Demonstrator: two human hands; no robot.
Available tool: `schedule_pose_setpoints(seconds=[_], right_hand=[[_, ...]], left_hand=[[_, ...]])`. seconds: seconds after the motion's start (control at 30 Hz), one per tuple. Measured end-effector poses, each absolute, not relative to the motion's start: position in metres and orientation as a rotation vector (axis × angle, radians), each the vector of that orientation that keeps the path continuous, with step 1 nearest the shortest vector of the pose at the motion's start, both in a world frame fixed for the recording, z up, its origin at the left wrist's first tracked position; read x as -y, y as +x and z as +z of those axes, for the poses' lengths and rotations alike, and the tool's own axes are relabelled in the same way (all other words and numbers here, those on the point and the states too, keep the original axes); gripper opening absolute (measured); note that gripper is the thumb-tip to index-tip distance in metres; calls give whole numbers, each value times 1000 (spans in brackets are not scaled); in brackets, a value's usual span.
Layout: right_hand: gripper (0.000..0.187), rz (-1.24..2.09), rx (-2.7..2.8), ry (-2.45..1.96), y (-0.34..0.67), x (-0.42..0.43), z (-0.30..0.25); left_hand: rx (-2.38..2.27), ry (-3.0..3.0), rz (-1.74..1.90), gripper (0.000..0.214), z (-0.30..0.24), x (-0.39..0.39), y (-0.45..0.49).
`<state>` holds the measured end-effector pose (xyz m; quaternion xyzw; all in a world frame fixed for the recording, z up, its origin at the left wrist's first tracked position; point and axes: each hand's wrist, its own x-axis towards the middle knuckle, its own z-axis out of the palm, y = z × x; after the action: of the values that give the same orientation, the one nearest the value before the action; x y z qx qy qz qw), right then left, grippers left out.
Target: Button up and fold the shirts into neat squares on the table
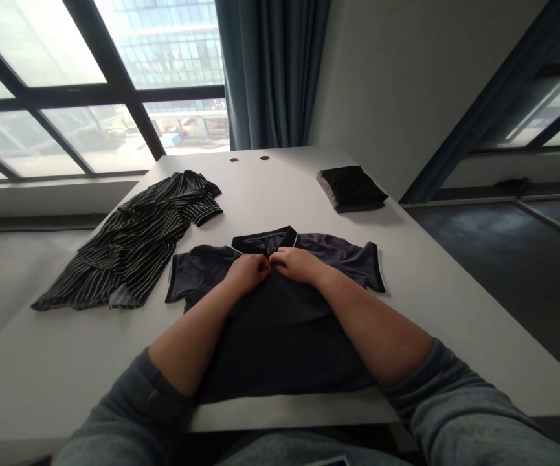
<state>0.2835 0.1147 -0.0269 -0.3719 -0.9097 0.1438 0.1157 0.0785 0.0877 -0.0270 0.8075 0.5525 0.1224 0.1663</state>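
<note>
A dark grey polo shirt (pixel 289 343) lies spread front side up on the white table, its hem toward me and its short sleeves out to both sides. Its black collar (pixel 250 244) has a thin white edge. At the neck opening, just below the collar, my left hand (pixel 248 272) and my right hand (pixel 296 264) meet with fingertips nearly touching. Both hands are closed in a pinch on the shirt's front placket. The fingers hide the exact spot they grip, and any button there is too small to make out.
A black shirt with white stripes (pixel 138 239) lies loosely crumpled on the table's left side. Toward the far right sits a folded stack of dark clothes (pixel 352 188). The white table (pixel 270 188) has two round cable holes at its far edge, near a blue curtain (pixel 274 71).
</note>
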Motion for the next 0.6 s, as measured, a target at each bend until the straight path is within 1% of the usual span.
schedule_pose_setpoints(seconds=[0.13, 0.3, 0.6], right_hand=[[21, 452, 2649, -1030, 285, -119, -32], [13, 471, 2589, -901, 288, -124, -36], [14, 593, 2369, -740, 289, -120, -32]], left_hand=[[-1568, 2355, 332, 14, -28, -84, 81], [-1561, 2386, 336, 14, -29, -83, 81], [-1497, 2139, 527, 15, -32, -87, 78]])
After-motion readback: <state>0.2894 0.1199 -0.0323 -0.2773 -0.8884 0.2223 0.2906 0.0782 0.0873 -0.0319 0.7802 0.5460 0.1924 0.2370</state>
